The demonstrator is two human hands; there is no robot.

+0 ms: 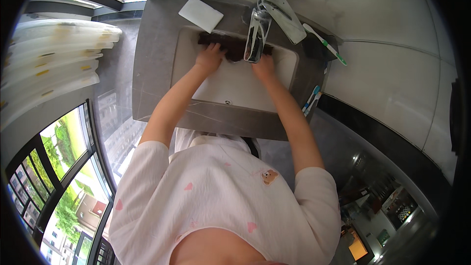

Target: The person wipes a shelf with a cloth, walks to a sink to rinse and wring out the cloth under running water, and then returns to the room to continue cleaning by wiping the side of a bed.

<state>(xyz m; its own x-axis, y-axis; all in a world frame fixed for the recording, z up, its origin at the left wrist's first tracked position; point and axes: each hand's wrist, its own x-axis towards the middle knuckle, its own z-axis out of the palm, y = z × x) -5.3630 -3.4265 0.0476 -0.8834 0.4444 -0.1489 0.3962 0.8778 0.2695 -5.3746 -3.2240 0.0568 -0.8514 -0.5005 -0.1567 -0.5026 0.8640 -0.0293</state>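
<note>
A dark, soft-looking wet cloth (235, 49) lies bunched along the far side of the white sink basin (223, 87). My left hand (211, 59) grips its left part, with the fingers bent over the fabric. At the cloth's right end, my right hand (265, 66) is closed on it, its fingers partly hidden behind the faucet. The chrome faucet (255, 34) stands between the two hands and covers part of the cloth.
A white rectangular pad (201, 13) lies on the grey counter (154, 54) at the back left. Right of the faucet leans a long glossy piece (284, 18), beside a green-and-white toothbrush (325, 44). More toothbrushes (312, 100) are at the counter's right edge. Windows (64, 152) and a curtain (54, 64) are left.
</note>
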